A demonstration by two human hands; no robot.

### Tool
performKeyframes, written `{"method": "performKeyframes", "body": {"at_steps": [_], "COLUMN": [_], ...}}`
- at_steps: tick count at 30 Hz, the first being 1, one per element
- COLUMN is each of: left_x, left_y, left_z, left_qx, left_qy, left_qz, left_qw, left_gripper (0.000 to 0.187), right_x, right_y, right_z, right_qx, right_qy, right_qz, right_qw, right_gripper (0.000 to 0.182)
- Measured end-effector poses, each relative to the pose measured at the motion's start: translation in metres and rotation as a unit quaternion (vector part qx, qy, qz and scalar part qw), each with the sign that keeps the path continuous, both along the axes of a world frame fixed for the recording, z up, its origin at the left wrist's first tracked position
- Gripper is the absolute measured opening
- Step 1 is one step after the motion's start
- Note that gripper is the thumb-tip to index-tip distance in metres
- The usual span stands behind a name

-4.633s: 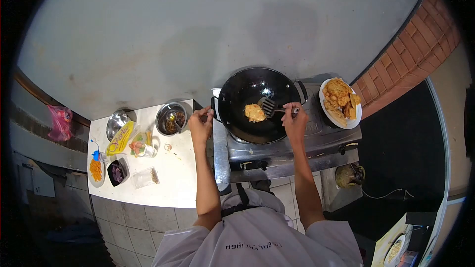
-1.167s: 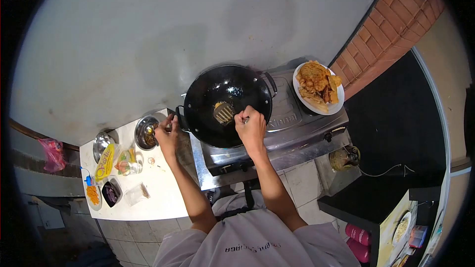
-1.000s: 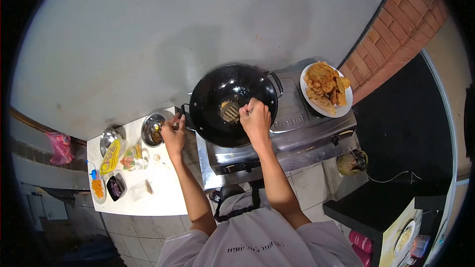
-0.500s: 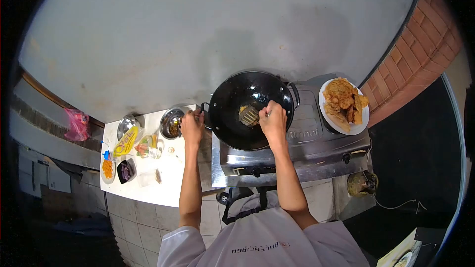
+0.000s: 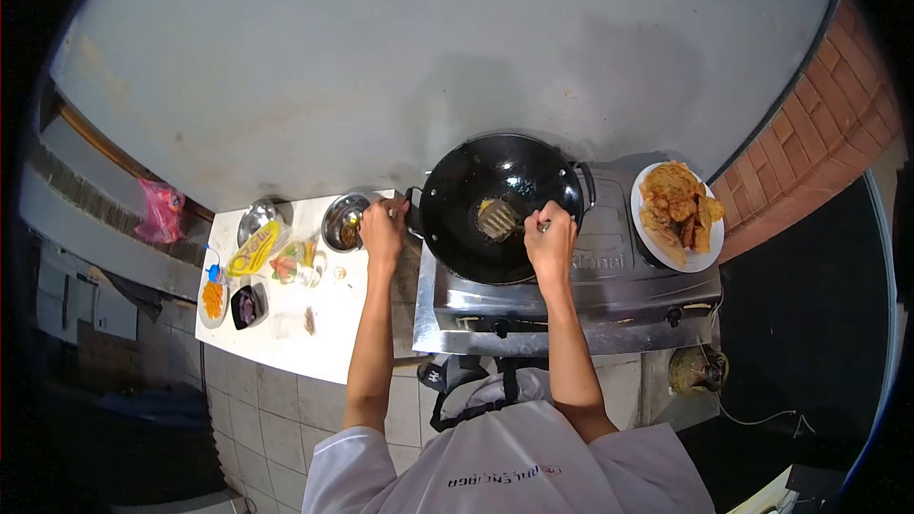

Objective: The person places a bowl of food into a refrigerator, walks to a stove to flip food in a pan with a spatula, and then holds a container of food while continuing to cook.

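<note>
A black wok (image 5: 505, 164) stands on the left side of a steel gas stove. My right hand (image 5: 550, 246) is closed around the handle of a slotted spatula (image 5: 499, 219), whose head rests in the wok's bottom over a small yellowish bit of food and shiny oil. At the wok's left side, my left hand (image 5: 384, 233) has its fingers closed at the loop handle (image 5: 413, 213). Just left of that hand sits a steel bowl (image 5: 333, 236) with brown contents.
Right of the wok, a white plate (image 5: 716, 246) of fried food stands on the stove (image 5: 590, 309). The white table (image 5: 333, 343) holds another steel bowl (image 5: 246, 228), a yellow packet (image 5: 255, 249), a black dish (image 5: 250, 307) and chopped orange food (image 5: 213, 300). A wall rises behind.
The view has shifted, so the wok and stove appear farther right. The spatula head has turned slightly in the wok. Both hands keep their places at the spatula and the left handle.
</note>
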State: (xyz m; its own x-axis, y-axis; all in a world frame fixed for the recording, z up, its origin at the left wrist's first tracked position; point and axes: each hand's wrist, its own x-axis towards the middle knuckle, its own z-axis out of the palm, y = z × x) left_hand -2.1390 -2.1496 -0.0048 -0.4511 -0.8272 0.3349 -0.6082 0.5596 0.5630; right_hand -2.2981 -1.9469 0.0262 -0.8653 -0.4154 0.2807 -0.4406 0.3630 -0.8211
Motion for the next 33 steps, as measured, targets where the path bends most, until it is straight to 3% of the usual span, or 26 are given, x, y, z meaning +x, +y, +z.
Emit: {"method": "performKeyframes", "body": {"at_steps": [12, 16, 18, 22, 33], "left_x": [-0.004, -0.005, -0.004, -0.005, -0.004], "left_y": [0.003, 0.003, 0.003, 0.005, 0.003], "left_z": [-0.012, -0.012, -0.012, -0.009, -0.013], "left_qx": [-0.014, -0.011, -0.005, -0.036, -0.027], "left_qy": [0.039, 0.031, 0.031, 0.033, 0.034], "left_qz": [0.01, 0.017, 0.018, 0.009, 0.012], "left_qw": [0.999, 0.999, 0.999, 0.999, 0.999], "left_gripper": [0.012, 0.012, 0.012, 0.012, 0.013], "right_x": [-0.004, -0.013, -0.012, -0.009, -0.012], "right_y": [0.004, 0.008, 0.01, 0.006, 0.011], "right_z": [-0.008, -0.016, -0.009, -0.01, 0.015], "right_qx": [-0.036, -0.027, -0.068, -0.138, -0.182], "right_qy": [0.009, -0.056, -0.148, -0.182, -0.164], "right_qz": [0.002, 0.03, 0.07, 0.073, 0.059], "right_qw": [0.999, 0.998, 0.984, 0.971, 0.968], "right_gripper": [0.018, 0.024, 0.028, 0.031, 0.038]}}
